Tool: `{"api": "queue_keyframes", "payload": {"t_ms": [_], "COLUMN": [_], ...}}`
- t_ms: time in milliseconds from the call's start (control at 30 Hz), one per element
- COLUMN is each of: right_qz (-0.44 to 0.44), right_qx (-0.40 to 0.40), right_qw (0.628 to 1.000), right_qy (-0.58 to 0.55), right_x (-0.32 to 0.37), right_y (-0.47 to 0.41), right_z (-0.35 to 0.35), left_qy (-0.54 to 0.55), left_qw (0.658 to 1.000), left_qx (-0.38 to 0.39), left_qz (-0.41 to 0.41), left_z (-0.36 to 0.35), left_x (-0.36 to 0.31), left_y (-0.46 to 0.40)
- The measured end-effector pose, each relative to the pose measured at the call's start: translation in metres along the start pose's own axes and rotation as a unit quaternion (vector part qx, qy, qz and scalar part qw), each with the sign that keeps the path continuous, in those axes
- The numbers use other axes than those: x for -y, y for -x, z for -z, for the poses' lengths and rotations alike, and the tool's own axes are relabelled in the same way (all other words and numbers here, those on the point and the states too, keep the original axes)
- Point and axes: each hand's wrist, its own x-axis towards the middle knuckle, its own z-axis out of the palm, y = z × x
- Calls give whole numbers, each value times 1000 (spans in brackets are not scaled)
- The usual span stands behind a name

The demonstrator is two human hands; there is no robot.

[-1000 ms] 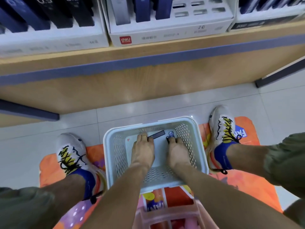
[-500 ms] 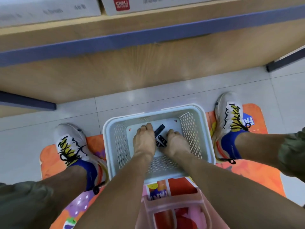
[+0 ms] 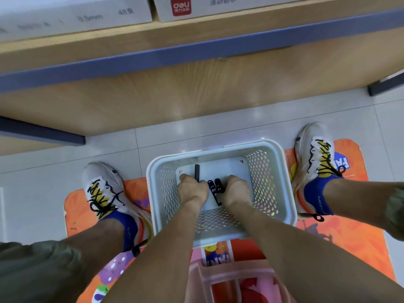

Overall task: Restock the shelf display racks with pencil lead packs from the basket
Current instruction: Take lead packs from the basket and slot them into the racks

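A white perforated basket point(image 3: 282, 171) stands on the floor between my feet. Both my hands are down inside it. My left hand point(image 3: 192, 190) grips one slim black pencil lead pack point(image 3: 197, 171) that sticks up edge-on from its fingers. My right hand point(image 3: 237, 190) holds two black lead packs point(image 3: 215, 185) side by side, their white size marks facing up. The basket floor point(image 3: 227, 169) around the hands is white. Only the white front faces of the display racks point(image 3: 87, 17) show along the top edge, on the wooden shelf point(image 3: 196, 40).
A second white rack box with a red logo point(image 3: 181, 6) sits on the shelf above. An orange printed mat point(image 3: 341, 241) lies under the basket and my shoes point(image 3: 105, 193). A pink plastic stool point(image 3: 231, 278) is right below me. Grey floor tiles stretch left.
The camera has tipped down, so the racks have almost left the view. My hands closed on the packs in the basket: the left one raised its pack upright, the right one gathered two.
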Motion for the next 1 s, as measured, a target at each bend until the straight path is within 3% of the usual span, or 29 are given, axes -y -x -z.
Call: {"api": "queue_keyframes", "payload": {"t_ms": [167,367,533,700,833,1000], "right_qz": [-86,-147,-104,-59,-22,72], "right_qx": [37,97,130,138,99,64], "right_qw": [983,928,889,882,885,891], "right_qy": [-161,-328,-426,-447,-455,-444], "right_x": [-1,-13,-13,-10,-8,8], "right_y": [-4,-12,3,17,38,79], "right_z": [1,-4,18,46,74,122], "left_qy": [100,176,185,240,241,242], "left_qw": [993,979,971,952,948,944], "left_qx": [26,83,140,189,198,155], "left_qz": [59,64,55,24,-59,-160], "left_z": [-16,-25,-12,9,31,67], "left_x": [1,7,-3,-12,-23,-45], "left_y": [4,-4,2,33,59,111]}}
